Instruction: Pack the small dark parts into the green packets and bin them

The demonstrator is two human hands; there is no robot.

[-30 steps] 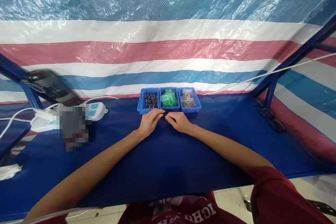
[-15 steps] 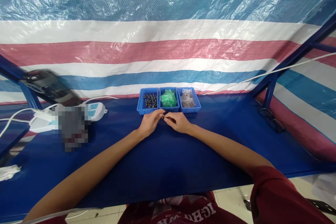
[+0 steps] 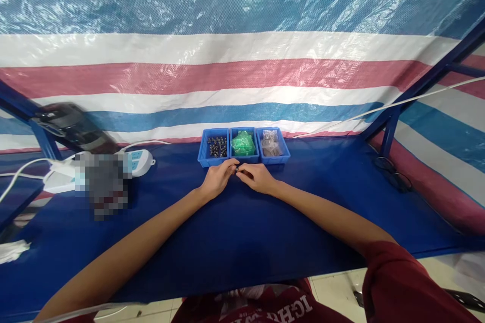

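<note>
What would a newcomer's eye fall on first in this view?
Probably the shiny striped sheet in red, white and blue, filling the upper view behind the table. Next, the three blue trays in a row at the table's back edge, the middle one holding bright green material. Just in front of them, the left hand and right hand nearly meet, a tiny, unidentifiable item at their fingertips.

On the table [image 3: 242, 232], before the tarpaulin [image 3: 242, 75]: left bin [image 3: 206, 162], containing small parts [image 3: 217, 147]; middle bin [image 3: 246, 159], containing plastic bag [image 3: 243, 144]; right bin [image 3: 275, 160], containing plastic packets [image 3: 271, 144]. Power strip [image 3: 141, 163]: left of left bin. Left hand [image 3: 219, 178], right hand [image 3: 258, 177]: before the bins.
</note>
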